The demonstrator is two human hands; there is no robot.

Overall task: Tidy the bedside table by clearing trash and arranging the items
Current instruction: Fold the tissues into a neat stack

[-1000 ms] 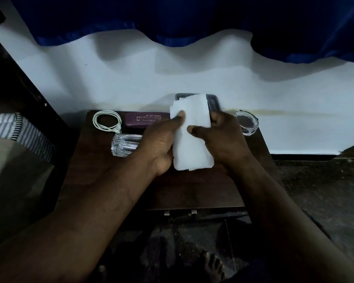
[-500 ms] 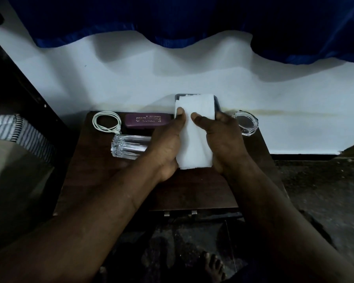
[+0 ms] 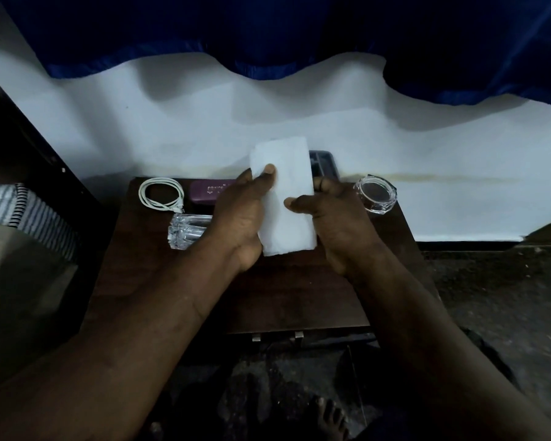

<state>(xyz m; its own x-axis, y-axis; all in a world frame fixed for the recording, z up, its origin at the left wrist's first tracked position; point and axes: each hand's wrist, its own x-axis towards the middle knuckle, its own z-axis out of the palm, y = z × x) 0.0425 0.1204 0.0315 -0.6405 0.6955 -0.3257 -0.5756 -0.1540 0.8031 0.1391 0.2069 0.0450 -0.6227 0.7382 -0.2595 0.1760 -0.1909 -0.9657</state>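
Note:
A folded white tissue (image 3: 286,198) is held upright above the dark wooden bedside table (image 3: 268,300). My left hand (image 3: 240,218) grips its left edge, thumb on the front. My right hand (image 3: 337,221) pinches its right edge, thumb across the front. Behind the tissue a dark tray (image 3: 323,162) shows in part against the wall. On the table's left lie a coiled white cable (image 3: 161,194), a purple case (image 3: 209,192) and a clear glass (image 3: 188,232) on its side. A clear glass ashtray (image 3: 376,194) sits at the back right.
A white wall (image 3: 299,122) rises right behind the table, with a blue curtain (image 3: 268,33) hanging above. A bed with striped cloth (image 3: 23,211) stands to the left. Dark floor and my bare foot (image 3: 328,418) lie below the table's front edge.
The tissue has been lifted and now stands higher and narrower, tilted slightly left. My hands shifted with it, uncovering the tray's right part.

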